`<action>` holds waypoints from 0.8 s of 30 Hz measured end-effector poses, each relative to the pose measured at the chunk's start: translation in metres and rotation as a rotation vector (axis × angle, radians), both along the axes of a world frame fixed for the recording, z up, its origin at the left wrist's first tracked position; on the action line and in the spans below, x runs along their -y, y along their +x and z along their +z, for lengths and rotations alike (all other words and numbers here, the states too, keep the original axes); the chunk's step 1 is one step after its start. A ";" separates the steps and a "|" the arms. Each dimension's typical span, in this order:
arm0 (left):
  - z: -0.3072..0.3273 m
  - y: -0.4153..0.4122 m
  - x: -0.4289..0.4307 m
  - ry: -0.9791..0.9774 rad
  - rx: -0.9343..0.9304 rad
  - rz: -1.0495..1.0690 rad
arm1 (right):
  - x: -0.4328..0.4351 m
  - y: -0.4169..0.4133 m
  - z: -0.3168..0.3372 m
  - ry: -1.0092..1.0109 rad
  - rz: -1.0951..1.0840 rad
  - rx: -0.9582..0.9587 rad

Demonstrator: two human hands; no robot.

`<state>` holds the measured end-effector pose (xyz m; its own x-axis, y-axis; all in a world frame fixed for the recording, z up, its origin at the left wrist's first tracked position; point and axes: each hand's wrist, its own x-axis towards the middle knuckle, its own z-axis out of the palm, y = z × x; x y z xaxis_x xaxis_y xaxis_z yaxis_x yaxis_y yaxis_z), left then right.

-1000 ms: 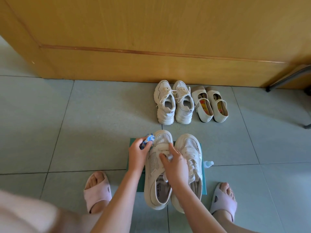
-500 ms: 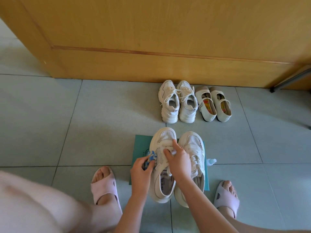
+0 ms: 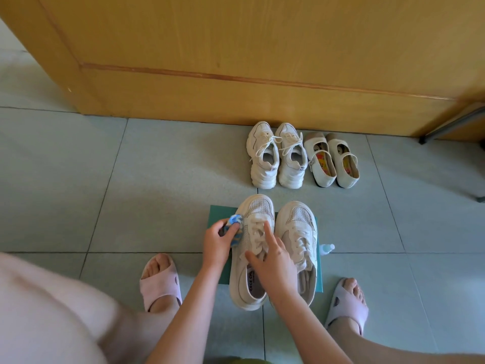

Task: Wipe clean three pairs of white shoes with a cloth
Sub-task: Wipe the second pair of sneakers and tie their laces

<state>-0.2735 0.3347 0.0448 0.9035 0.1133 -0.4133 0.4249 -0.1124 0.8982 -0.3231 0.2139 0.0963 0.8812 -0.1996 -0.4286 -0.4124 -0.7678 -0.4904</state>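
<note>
The left hand [image 3: 216,244] has its fingers clamped on a bunched blue cloth [image 3: 234,227], pressing it against the outer side of the left sneaker [image 3: 249,248] of a white pair standing on a green mat [image 3: 219,214] on the tiled floor [image 3: 131,193]. The right hand [image 3: 273,261] rests on that sneaker's laces, fingers spread apart, forefinger stretched toward the toe. Beyond the mat, by the wooden door [image 3: 262,61], stand laced white sneakers [image 3: 277,156] and, just right of them, strap shoes [image 3: 332,160]. A small bottle [image 3: 326,248] lies at the mat's right edge.

head-worn, steep downward, close over floor [image 3: 131,193]
</note>
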 end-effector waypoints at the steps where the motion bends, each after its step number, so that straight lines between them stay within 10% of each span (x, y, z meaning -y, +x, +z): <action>1: -0.003 -0.003 -0.001 -0.001 -0.004 -0.007 | 0.001 0.000 0.000 0.015 -0.014 0.015; 24: 0.025 -0.111 0.017 0.208 -0.036 0.037 | 0.005 0.000 -0.010 0.080 -0.075 0.059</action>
